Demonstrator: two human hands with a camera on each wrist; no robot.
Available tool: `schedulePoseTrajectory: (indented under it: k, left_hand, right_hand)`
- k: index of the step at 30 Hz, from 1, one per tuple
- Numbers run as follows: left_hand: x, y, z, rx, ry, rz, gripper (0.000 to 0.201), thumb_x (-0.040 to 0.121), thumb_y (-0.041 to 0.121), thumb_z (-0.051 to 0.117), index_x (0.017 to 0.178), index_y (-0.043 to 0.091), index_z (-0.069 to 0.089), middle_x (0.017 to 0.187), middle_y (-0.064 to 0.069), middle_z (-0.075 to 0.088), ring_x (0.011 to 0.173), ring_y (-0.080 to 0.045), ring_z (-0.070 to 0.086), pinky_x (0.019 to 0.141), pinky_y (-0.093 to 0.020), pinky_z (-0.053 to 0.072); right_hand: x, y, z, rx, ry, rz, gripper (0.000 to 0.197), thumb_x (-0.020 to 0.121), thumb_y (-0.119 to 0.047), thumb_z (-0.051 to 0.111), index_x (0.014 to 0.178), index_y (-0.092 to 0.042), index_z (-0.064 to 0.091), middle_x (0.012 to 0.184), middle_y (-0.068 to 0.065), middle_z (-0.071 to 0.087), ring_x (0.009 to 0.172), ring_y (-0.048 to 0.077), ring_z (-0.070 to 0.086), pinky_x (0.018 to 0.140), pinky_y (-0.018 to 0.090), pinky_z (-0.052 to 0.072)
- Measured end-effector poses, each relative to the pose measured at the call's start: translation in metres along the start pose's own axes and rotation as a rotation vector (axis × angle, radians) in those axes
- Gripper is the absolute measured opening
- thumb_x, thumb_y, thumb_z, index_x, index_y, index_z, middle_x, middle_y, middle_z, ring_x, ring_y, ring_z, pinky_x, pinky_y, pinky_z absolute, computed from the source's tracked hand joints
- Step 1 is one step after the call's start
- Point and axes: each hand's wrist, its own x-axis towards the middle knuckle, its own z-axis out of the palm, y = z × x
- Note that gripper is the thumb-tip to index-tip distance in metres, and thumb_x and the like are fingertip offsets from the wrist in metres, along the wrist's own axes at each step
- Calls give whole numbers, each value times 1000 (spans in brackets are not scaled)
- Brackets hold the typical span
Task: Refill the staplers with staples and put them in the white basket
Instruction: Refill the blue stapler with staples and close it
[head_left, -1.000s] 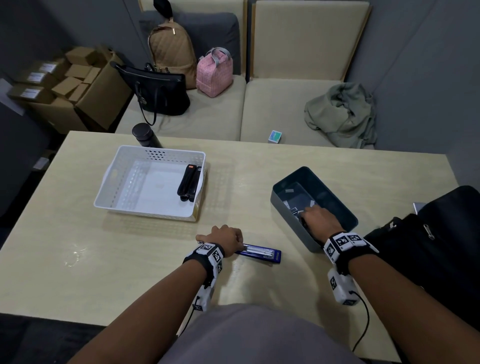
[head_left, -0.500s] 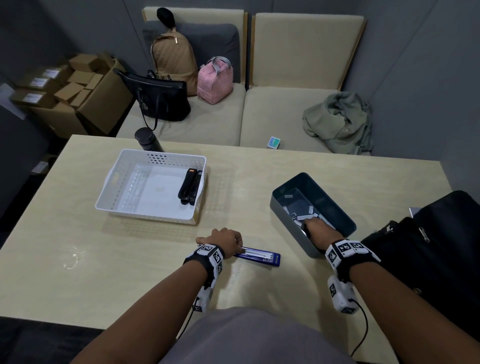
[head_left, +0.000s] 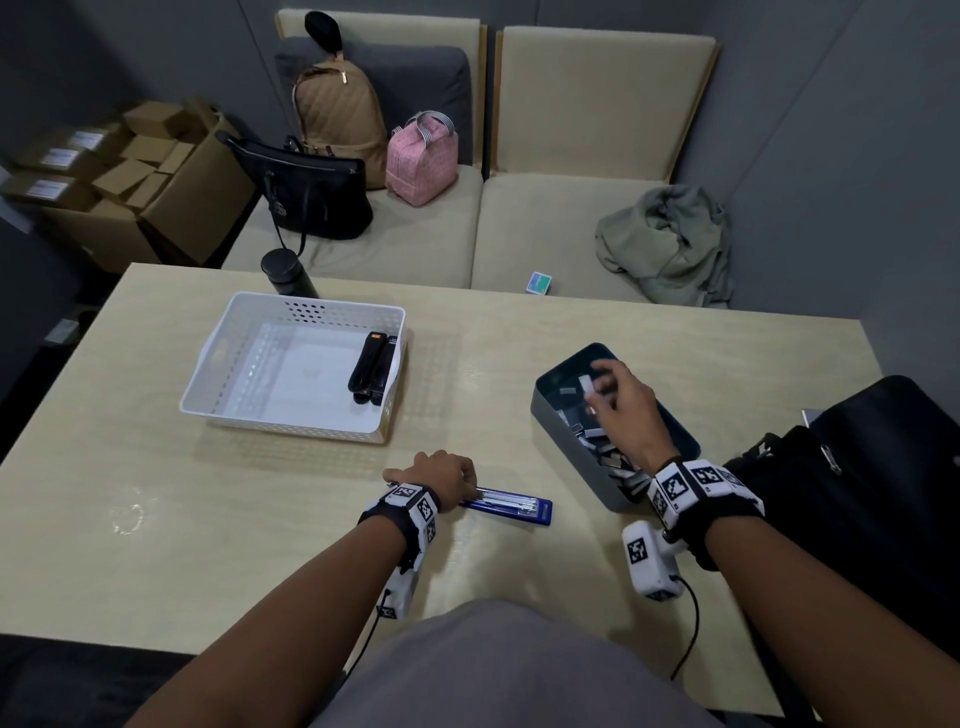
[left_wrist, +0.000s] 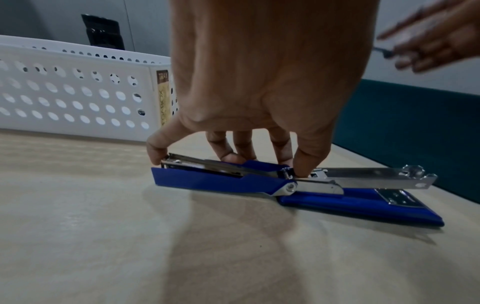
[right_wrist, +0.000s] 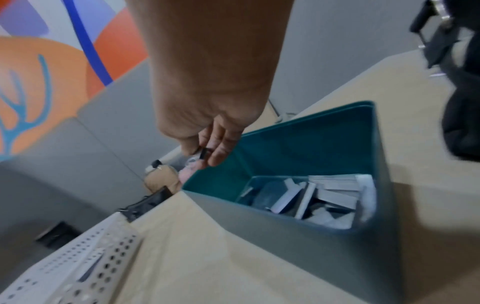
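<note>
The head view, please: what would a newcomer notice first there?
Probably the blue stapler lying flipped open at the table's near edge, gripped by the left hand. Next, the right hand pinching a staple strip above the teal bin, and the white basket holding black staplers.

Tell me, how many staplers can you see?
2. One black stapler lies inside the white basket, by its right wall. One blue stapler lies open on the table, held by the left hand. None hidden that I can tell.
</note>
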Motion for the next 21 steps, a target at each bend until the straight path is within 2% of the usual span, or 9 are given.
schedulePoseTrajectory:
  k: [2,4,7,10,13,14,17,19,21]
  left_hand:
    - [0,0,1,0,-3,-1,10,82,42,60,90,40,65,104,8,58,107,-22,46,93,-57,32]
    - [0,1,0,-1,-3,-1,10,81,42,60,90,40,65,104,8,58,107,-22,46,93,-57,32]
    - [0,1,0,-1,0,-1,9,81,41,60,89,39,65,103,9,59,107,-22,47,93,-58,33]
    - [-1,0,-1,-3,-2,0,9,82,41,60,89,39,65,102,9,60,107,-22,48,94,-58,33]
    - [0,0,-1,1,-3,-2,8,82,42,60,88,39,64,103,9,59,106,-22,48,93,-58,33]
    - [0,0,-1,3,-2,-2,8,82,42,59,88,39,64,103,8,59,106,-22,48,93,-58,33]
    - [0,1,-2,-1,-6,-9,7,82,39,60,86,39,64,101,8,59,105,-22,47,92,-56,34]
    - [0,2,-2,2,-8,-13,6,81,37,60,85,39,64,100,8,59,104,-22,47,92,-55,34]
    - [0,3,-2,5,-10,-14,5,82,37,59,83,40,64,100,8,59,103,-22,47,92,-54,34]
  right_hand:
    - [-2,-17,7,110,-78,-45,31,92,-5,60,120,-16,61,95,3,64,73,17,69,66,17,54]
    - [-3,-24,17,174,-123,-53,28,90,-3,62,117,-12,66,95,5,68,72,14,70,71,17,55]
    - [-3,-16,25,158,-92,-29,28,89,-1,64,116,-9,68,94,8,71,74,15,69,76,22,57]
    - [0,6,16,64,-45,32,29,88,1,63,116,-8,68,90,6,70,78,15,69,73,12,54]
    - [2,28,1,60,-97,157,26,88,-3,65,113,-7,69,91,6,73,83,20,72,84,31,57]
    - [3,33,-3,8,-153,192,25,87,-5,66,111,-8,70,93,8,73,88,21,70,85,31,55]
    - [6,44,-10,-259,-374,267,19,86,-5,65,101,-11,74,93,9,73,94,22,68,76,19,50]
    - [9,51,-10,-408,-382,259,22,88,-4,58,94,-14,76,96,11,75,88,23,69,78,24,54]
    - [13,54,-7,-489,-328,230,25,90,-4,53,99,-14,75,104,13,74,89,26,70,85,32,55]
